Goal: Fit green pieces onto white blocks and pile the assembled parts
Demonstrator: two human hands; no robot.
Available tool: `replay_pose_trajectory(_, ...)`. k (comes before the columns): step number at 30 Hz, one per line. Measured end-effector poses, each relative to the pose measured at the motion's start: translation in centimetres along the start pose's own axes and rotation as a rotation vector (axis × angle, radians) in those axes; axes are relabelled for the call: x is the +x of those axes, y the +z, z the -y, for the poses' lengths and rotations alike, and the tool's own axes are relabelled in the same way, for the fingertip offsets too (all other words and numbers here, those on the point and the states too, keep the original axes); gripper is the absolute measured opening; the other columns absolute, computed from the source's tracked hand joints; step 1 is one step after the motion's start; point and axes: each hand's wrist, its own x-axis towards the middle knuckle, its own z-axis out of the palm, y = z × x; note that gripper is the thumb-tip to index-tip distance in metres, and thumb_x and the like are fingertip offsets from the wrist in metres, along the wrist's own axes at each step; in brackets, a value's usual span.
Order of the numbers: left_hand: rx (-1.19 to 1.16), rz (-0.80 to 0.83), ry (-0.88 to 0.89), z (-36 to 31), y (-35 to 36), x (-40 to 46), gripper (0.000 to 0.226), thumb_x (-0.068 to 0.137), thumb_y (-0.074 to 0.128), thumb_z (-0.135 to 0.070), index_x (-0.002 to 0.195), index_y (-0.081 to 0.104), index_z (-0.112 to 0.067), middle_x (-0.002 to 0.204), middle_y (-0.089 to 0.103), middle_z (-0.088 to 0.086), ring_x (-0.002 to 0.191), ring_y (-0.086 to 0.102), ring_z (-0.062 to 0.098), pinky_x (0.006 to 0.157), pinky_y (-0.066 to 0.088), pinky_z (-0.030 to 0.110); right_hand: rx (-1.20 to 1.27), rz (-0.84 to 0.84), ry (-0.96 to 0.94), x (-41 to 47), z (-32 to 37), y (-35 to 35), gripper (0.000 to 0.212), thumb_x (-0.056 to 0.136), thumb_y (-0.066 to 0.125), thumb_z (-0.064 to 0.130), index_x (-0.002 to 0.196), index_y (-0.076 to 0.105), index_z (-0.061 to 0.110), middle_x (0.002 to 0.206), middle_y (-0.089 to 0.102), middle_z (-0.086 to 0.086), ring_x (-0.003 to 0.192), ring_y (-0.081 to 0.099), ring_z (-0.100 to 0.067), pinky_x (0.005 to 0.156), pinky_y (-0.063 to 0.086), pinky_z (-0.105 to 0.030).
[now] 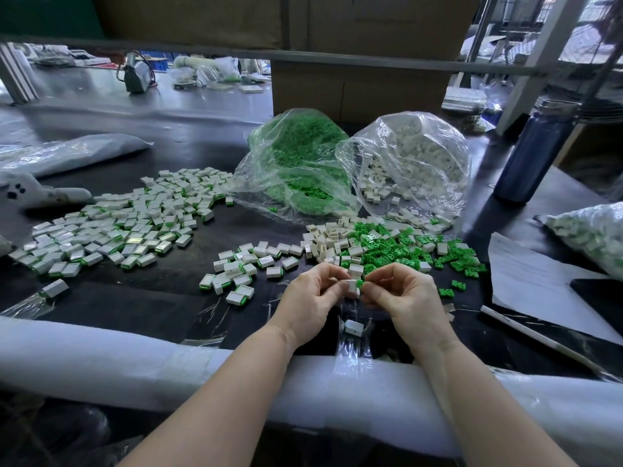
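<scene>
Both hands meet: left hand (312, 294) pinches white block (350, 285), right hand (403, 294) pinches green piece (360, 283).

Even daylight from upper right, glare on plastic bags (404, 156), wide-angle bending at edges, sharp centre

A white block (351, 285) is sitting pinched between both hands, a green piece (360, 283) touching its right side. Loose white blocks (328, 239) and green pieces (404, 251) are lying mixed just beyond. Assembled parts (128, 224) are lying spread at left.
</scene>
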Motion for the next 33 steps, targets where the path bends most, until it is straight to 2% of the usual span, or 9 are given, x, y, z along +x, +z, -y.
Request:
replay_pose_trajectory(3,-0.007,0.015,-0.001,0.00,0.01,0.03,0.005,0.090,0.058,-0.012,0.092,0.060,-0.016,0.086,0.070,0.004,0.089,0.067,0.023,0.091,0.050,0.042,-0.032,0.003,-0.014,-0.03,-0.01,0.05,0.011,0.077,0.070,-0.003,0.077,0.065,0.007,0.068,0.068,-0.009,0.059,0.065,-0.013,0.057,0.054,-0.021)
replay_pose_trajectory(7,0.001,0.029,0.007,0.03,0.01,-0.03,0.004,0.090,0.057,-0.010,0.094,0.059,-0.011,0.080,0.068,-0.001,0.079,0.066,0.012,0.086,0.052,0.032,-0.105,0.016,-0.039,-0.04,-0.11,0.08,0.014,0.077,0.072,-0.001,0.073,0.065,0.011,0.067,0.067,-0.006,0.061,0.063,-0.016,0.060,0.055,-0.027)
replay_pose_trajectory(13,0.005,0.035,0.014,-0.33,0.04,-0.16,0.008,0.091,0.055,-0.007,0.097,0.059,-0.004,0.083,0.067,0.008,0.077,0.065,0.011,0.084,0.052,0.026,-0.106,0.050,-0.041,-0.02,-0.16,0.12,0.017,0.079,0.068,-0.004,0.073,0.065,0.012,0.067,0.067,-0.008,0.063,0.064,-0.022,0.062,0.056,-0.033)
replay_pose_trajectory(16,0.052,0.031,0.042,-0.41,-0.03,-0.14,0.010,0.089,0.057,-0.005,0.096,0.063,-0.001,0.086,0.067,0.006,0.073,0.063,0.000,0.079,0.049,0.015,-0.104,0.054,-0.043,-0.04,0.00,0.25,0.016,0.078,0.068,-0.005,0.075,0.063,0.010,0.067,0.065,-0.007,0.061,0.061,-0.017,0.061,0.055,-0.028)
replay_pose_trajectory(18,0.074,0.024,0.049,-0.41,-0.10,-0.17,0.009,0.088,0.059,-0.004,0.094,0.066,-0.002,0.084,0.067,0.005,0.071,0.061,-0.003,0.075,0.047,0.010,-0.102,0.061,-0.033,-0.06,0.11,0.29,0.016,0.077,0.069,-0.005,0.076,0.061,0.008,0.069,0.064,-0.010,0.063,0.059,-0.016,0.063,0.055,-0.032)
replay_pose_trajectory(22,0.087,0.008,0.032,-0.33,-0.17,-0.18,0.008,0.086,0.062,-0.004,0.089,0.069,-0.005,0.083,0.069,0.007,0.075,0.062,0.008,0.079,0.048,0.014,-0.130,0.085,-0.029,-0.06,0.17,0.35,0.018,0.075,0.069,-0.008,0.075,0.060,0.007,0.074,0.063,-0.013,0.069,0.059,-0.021,0.069,0.055,-0.040)
replay_pose_trajectory(26,0.104,0.027,0.019,-0.39,-0.20,-0.22,0.009,0.085,0.063,-0.002,0.087,0.070,-0.008,0.076,0.067,0.001,0.072,0.062,0.011,0.083,0.052,0.026,-0.163,0.105,-0.035,0.02,0.02,0.33,0.025,0.073,0.070,-0.011,0.070,0.060,0.011,0.068,0.062,-0.002,0.064,0.060,-0.014,0.064,0.055,-0.030)
replay_pose_trajectory(30,0.134,0.045,0.023,-0.42,-0.30,-0.29,0.010,0.084,0.064,-0.003,0.089,0.071,-0.006,0.074,0.065,-0.006,0.071,0.060,0.005,0.080,0.050,0.020,-0.141,0.128,-0.028,0.11,-0.14,0.23,0.028,0.073,0.069,-0.013,0.069,0.059,0.013,0.064,0.062,0.002,0.061,0.059,-0.011,0.059,0.053,-0.027)
replay_pose_trajectory(33,0.146,0.057,0.013,-0.44,-0.32,-0.29,0.009,0.084,0.065,-0.004,0.090,0.071,-0.006,0.078,0.065,-0.002,0.074,0.059,0.007,0.083,0.049,0.022,-0.125,0.150,-0.025,0.06,-0.12,0.14,0.028,0.073,0.068,-0.014,0.069,0.060,0.011,0.062,0.061,0.003,0.057,0.058,-0.008,0.055,0.051,-0.023)
